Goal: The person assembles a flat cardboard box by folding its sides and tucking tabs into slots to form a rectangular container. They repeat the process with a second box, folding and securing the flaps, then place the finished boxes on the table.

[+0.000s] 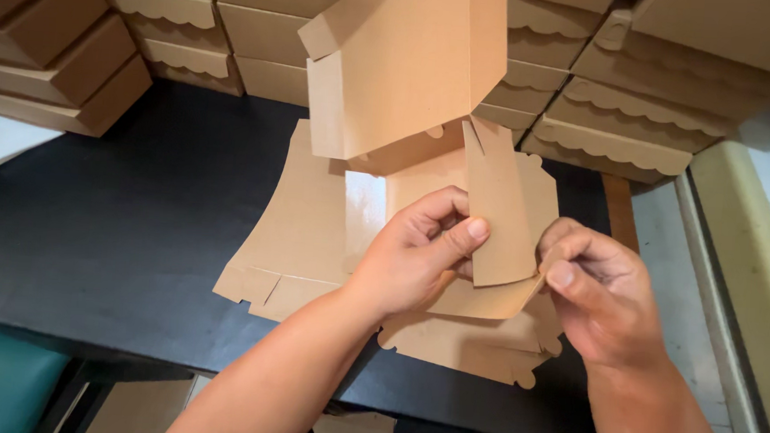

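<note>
From the head view, a flat brown cardboard box blank [314,230], partly folded, lies on the black table [121,229]. One narrow side flap [498,209] stands up between both hands. The left hand [418,253] is closed on that flap, thumb pressed on its near face and the curled fingers behind it. The right hand [605,294] pinches the flap's lower right edge between thumb and bent forefinger (the remaining fingers are tucked under, out of sight).

Beyond the blank, at the table's far edge, finished brown boxes with scalloped lid edges [618,123] stand in stacks; plainer stacked boxes [60,50] sit at the far left of the blank.

The blank is unprinted kraft brown, with a tall folded panel [402,59] rising at its far side, a shiny window patch [363,211] near its middle and a scalloped edge [457,348] nearest the person.
</note>
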